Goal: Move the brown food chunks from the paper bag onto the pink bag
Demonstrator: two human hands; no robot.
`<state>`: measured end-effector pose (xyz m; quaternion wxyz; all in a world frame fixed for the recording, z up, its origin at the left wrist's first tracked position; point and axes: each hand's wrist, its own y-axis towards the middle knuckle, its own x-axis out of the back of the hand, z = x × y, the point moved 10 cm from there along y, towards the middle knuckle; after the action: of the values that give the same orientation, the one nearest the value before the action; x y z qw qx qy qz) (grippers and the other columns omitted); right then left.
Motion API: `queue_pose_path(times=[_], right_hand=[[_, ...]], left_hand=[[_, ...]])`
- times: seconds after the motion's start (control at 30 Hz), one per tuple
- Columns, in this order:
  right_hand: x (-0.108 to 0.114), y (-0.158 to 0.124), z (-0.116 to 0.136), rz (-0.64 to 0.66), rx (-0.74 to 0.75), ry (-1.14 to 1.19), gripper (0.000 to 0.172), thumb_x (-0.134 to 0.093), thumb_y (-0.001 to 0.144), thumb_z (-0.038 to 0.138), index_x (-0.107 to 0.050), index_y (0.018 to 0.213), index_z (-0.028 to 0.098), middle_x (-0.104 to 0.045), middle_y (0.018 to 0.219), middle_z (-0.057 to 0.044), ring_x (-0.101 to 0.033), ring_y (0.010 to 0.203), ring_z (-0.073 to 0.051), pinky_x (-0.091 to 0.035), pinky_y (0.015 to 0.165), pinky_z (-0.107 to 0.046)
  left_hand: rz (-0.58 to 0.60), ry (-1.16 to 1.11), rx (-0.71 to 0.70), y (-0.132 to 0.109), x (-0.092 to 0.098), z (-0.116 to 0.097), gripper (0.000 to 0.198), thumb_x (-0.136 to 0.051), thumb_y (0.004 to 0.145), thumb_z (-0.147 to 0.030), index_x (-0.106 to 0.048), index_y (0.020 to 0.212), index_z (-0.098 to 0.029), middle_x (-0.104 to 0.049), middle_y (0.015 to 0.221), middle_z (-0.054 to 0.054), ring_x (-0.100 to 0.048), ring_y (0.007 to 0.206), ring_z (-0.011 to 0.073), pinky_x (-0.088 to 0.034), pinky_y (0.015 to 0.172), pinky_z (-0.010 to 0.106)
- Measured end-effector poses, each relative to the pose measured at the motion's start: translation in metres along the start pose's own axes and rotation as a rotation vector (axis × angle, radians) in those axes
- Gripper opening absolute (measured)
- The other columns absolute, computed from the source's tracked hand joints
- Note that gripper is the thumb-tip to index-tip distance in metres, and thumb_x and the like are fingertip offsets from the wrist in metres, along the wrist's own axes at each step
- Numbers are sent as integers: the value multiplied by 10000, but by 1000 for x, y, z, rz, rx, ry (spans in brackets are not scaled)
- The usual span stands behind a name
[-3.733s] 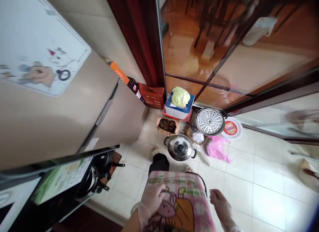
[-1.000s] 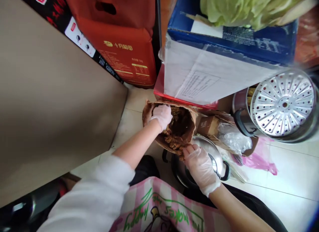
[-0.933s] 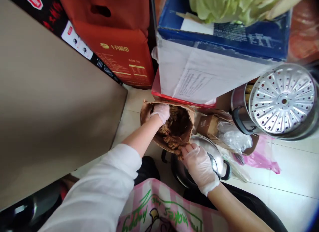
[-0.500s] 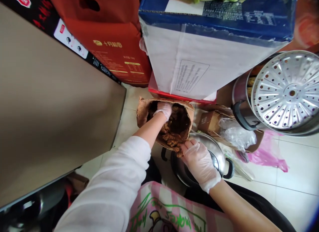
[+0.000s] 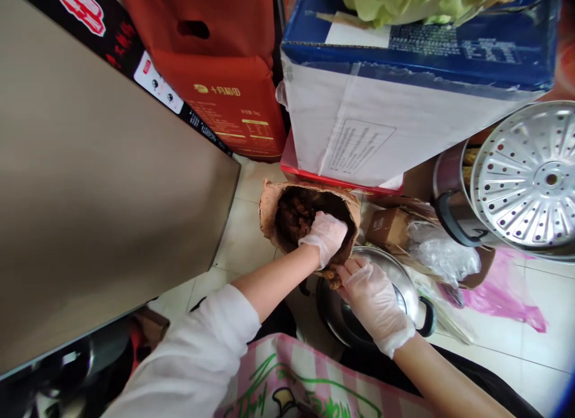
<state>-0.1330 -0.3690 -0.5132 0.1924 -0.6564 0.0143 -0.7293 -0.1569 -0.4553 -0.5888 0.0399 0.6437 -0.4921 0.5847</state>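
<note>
Pale tiled floor point(image 5: 242, 238), brown bag point(image 5: 269, 208), pot point(image 5: 404, 286)

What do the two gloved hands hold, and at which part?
The right hand grips the near rim of the brown paper bag. The left hand reaches inside among the ginger roots; whether it grips one cannot be told.

Gloved hands: left hand point(image 5: 324, 236) inside brown bag point(image 5: 269, 203), right hand point(image 5: 375, 301) gripping rim.
</note>
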Motion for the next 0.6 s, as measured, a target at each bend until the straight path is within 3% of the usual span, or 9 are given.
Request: queue_pose_path(times=[0.17,0.27,0.4,0.47,0.6], right_hand=[[-4,1,-1,29,2,20,68,-605,781,106,-625,796,169,-631,813,-77,-587,834,-259,-471,659,-360],[-5,1,-2,42,-3,29,49,-619,790,138,-635,823,170,-638,848,-78,-585,850,-264,-474,674,-365],[-3,2,-3,38,-2,52,51,-616,808,151,-641,849,167,-642,856,-79,-588,858,-256,-474,682,-356],[-2,2,-4,29,-6,52,49,-618,805,147,-640,845,166,-640,851,-78,-588,850,-254,-469,679,-354],[-3,4,-6,9,-5,56,44,-631,787,139,-635,817,172,-633,824,-68,-579,833,-249,-450,680,-353]], left_hand=[[-183,-63,166,-43,61,55,300,-435,896,-364,-672,879,-181,-688,791,82,-643,783,217,-412,678,311],[-180,-157,321,-76,81,96,291,-481,845,-452,-630,783,-210,-627,697,15,-578,659,169,-344,575,271],[-134,-318,542,-120,78,148,234,-544,755,-426,-554,651,-217,-510,588,-37,-464,571,141,-273,526,264],[-170,-464,618,-137,70,169,233,-554,730,-411,-526,617,-210,-465,565,-47,-435,563,132,-273,528,257],[-313,-791,535,-148,55,187,208,-570,721,-378,-543,643,-187,-476,609,-54,-429,589,115,-313,572,243]])
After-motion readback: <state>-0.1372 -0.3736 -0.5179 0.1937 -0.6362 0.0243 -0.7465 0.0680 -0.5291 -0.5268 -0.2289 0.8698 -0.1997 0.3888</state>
